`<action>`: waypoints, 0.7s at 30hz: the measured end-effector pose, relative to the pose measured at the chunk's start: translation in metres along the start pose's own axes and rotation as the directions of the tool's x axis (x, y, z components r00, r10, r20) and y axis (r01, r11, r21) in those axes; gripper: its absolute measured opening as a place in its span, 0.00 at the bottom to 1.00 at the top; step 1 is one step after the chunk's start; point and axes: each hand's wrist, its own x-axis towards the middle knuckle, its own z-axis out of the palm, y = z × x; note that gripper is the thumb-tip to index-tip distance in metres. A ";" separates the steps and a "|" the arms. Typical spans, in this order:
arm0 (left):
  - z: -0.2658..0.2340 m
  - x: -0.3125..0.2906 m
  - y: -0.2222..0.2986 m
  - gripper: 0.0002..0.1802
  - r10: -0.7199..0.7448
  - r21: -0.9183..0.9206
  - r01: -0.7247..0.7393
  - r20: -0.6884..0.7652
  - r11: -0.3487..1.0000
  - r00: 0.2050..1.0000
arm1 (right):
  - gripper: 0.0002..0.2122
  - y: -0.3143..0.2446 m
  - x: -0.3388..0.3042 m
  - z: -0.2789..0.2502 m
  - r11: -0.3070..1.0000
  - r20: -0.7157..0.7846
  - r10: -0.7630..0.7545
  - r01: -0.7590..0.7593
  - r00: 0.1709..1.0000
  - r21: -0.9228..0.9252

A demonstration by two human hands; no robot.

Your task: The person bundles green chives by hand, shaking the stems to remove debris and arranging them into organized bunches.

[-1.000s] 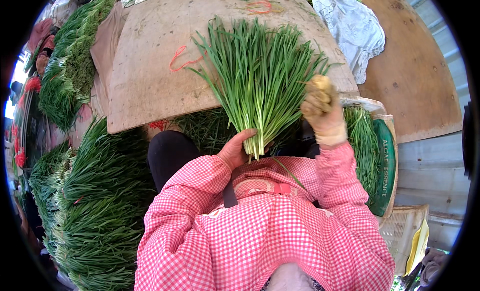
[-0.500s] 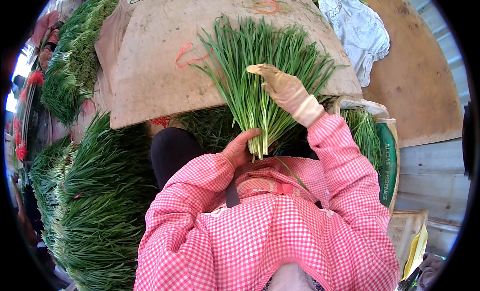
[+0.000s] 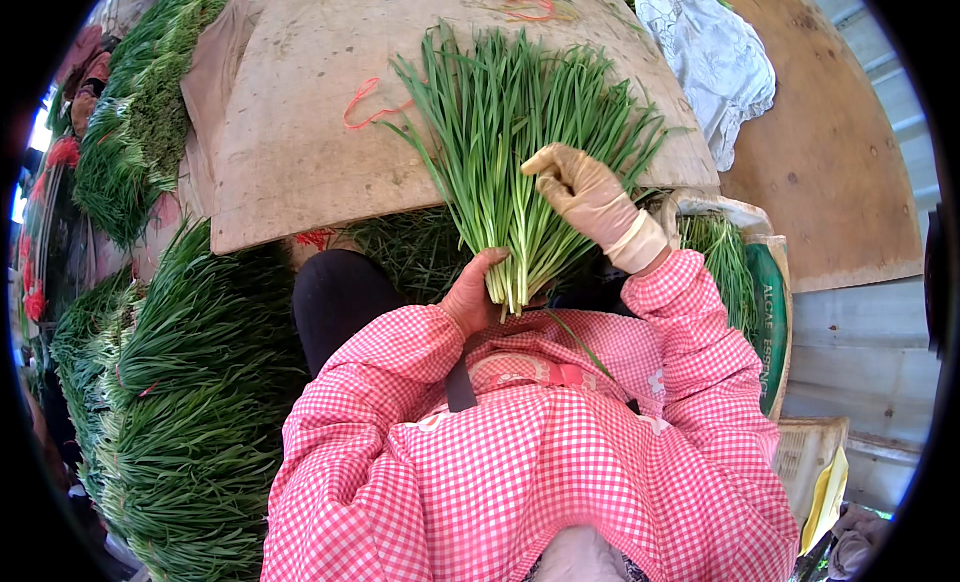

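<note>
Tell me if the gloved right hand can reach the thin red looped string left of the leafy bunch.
Probably yes, by crossing over: the fanned bunch of long green leaves lies between the beige-gloved right hand and the thin red looped string, whose loop lies uncovered.

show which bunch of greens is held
The fanned bunch in the centre: the left hand grips its pale stems. The heap at lower left and the greens at right have no hand on them.

Your view is bright and mostly sharp, with white glare far left and shadow under the fisheye-bowed wooden board [image 3: 300, 162].
</note>
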 end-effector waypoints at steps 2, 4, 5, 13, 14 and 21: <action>-0.001 0.000 0.001 0.34 0.007 -0.005 -0.007 0.020 1.000 1.000 | 0.07 -0.006 -0.004 0.013 0.998 0.015 -0.063 0.063 0.998 0.012; 0.000 -0.001 0.001 0.35 -0.013 -0.021 0.013 0.007 1.000 1.000 | 0.07 0.000 -0.009 0.021 0.985 0.037 -0.038 0.044 0.999 -0.169; 0.000 -0.001 0.001 0.35 -0.023 -0.029 0.023 0.001 0.999 1.000 | 0.08 0.005 -0.011 0.026 0.966 0.047 -0.023 0.035 0.999 -0.258; -0.005 -0.003 -0.003 0.32 0.034 0.048 -0.031 -0.058 0.998 0.998 | 0.13 -0.017 -0.007 0.050 0.859 0.122 -0.128 0.172 0.984 -0.483; -0.006 -0.003 -0.003 0.31 0.039 0.056 -0.035 -0.059 0.998 0.998 | 0.14 -0.012 -0.007 0.053 0.855 0.149 -0.143 0.198 0.978 -0.480; 0.008 -0.009 -0.001 0.27 0.067 -0.013 -0.068 -0.066 0.998 0.996 | 0.09 0.015 -0.006 0.049 0.996 0.044 0.088 -0.088 0.995 -0.001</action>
